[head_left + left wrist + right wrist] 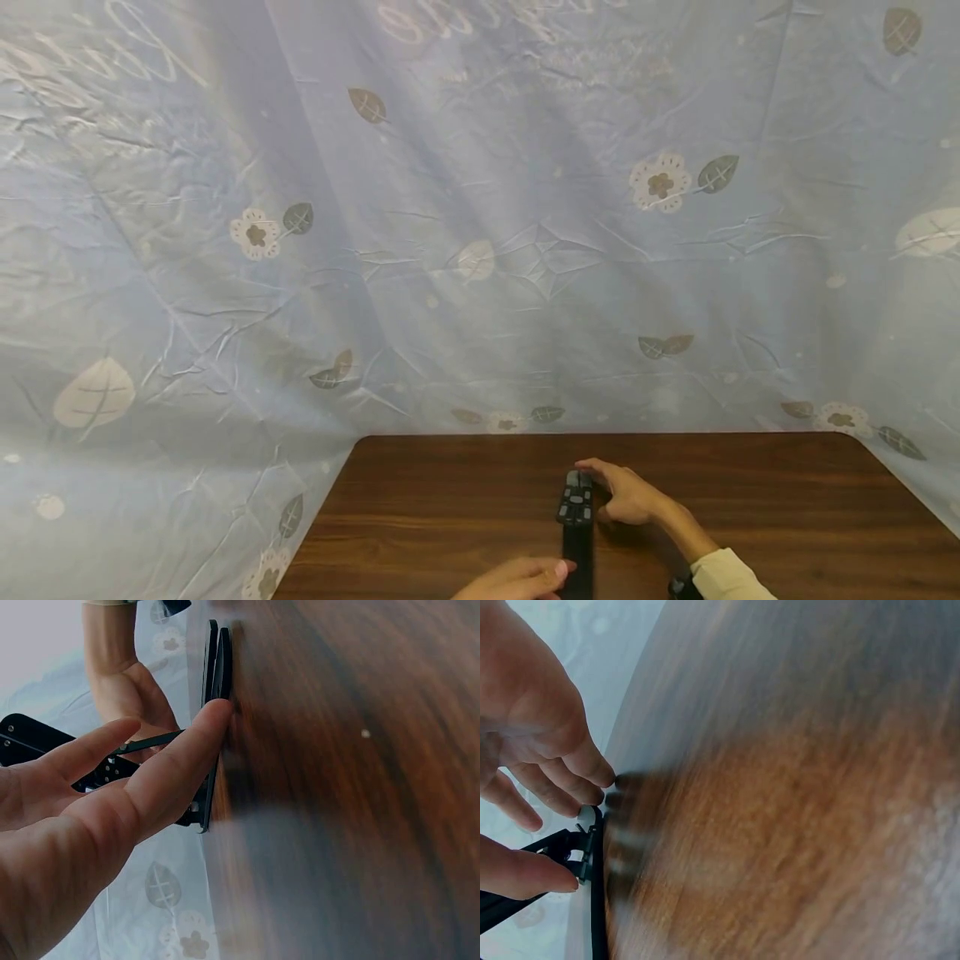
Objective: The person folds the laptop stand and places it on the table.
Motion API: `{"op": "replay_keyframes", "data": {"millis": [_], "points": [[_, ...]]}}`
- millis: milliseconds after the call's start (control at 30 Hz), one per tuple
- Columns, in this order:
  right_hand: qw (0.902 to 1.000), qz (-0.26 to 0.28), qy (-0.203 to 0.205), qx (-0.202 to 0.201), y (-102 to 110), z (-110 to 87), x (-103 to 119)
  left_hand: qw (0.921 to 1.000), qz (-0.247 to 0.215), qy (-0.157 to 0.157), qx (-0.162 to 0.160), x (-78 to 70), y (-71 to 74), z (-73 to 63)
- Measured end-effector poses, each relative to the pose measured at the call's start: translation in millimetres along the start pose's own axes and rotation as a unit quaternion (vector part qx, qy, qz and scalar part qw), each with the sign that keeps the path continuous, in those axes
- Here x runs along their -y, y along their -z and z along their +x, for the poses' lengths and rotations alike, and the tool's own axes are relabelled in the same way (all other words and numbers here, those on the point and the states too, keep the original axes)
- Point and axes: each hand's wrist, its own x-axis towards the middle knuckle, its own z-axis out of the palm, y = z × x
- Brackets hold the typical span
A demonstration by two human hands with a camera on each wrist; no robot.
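Observation:
A black folding stand (577,500) with grey pads on its upper plate is on the brown table. In the left wrist view, hinged metal arms (112,766) rise at an angle from its flat base plate. My left hand (521,579) is at the stand's near part; its straight fingers reach along the side, one fingertip right at the base plate. My right hand (630,493) arches beside the far end, fingers spread apart. In the right wrist view its thumb (536,876) overlaps the stand's arm, and the other fingertips come close to the tabletop.
The brown wooden table (435,492) has rounded far corners. Behind and left of it hangs a pale blue curtain (480,208) with leaves and flowers. A black device (681,587) sits by the right sleeve (727,575).

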Motion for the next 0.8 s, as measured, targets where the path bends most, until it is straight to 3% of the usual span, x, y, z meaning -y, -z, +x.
{"op": "replay_keyframes", "data": {"millis": [100, 200, 267, 333, 433, 500, 600, 733, 800], "points": [[1.0000, -0.004, 0.000, -0.003, 0, -2.1, -2, 1.0000, 0.007, 0.002, 0.004, -30.4, -11.1, -15.0], [0.9999, -0.014, -0.004, -0.006, -1, -7.4, -3, 0.9998, 0.002, -0.016, 0.009, -39.4, -16.0, -19.3], [0.9997, -0.020, -0.009, -0.007, -3, -13.1, -3, 0.9991, 0.012, -0.030, 0.026, -9.3, -4.8, -0.9], [0.9996, -0.024, -0.011, -0.005, -4, -19.4, -1, 0.9976, 0.052, -0.037, 0.029, 9.4, 3.4, 11.4], [0.9998, -0.019, -0.003, -0.001, -3, -28.8, 3, 0.9952, 0.095, -0.026, 0.004, 17.3, 9.9, 16.8], [0.9999, -0.009, 0.010, 0.001, -1, -35.0, 7, 0.9923, 0.117, -0.013, -0.036, -14.3, 1.4, -1.1], [0.9996, 0.001, 0.030, -0.001, 3, -44.3, 11, 0.9854, 0.144, -0.017, -0.089, -41.7, -3.9, -15.2], [0.9993, -0.002, 0.037, -0.008, 7, -52.7, 17, 0.9738, 0.178, -0.034, -0.137, -58.3, -1.2, -19.4], [0.9994, 0.001, 0.033, -0.013, 8, -54.2, 18, 0.9738, 0.163, -0.037, -0.154, -61.7, 1.6, -17.6]]}}
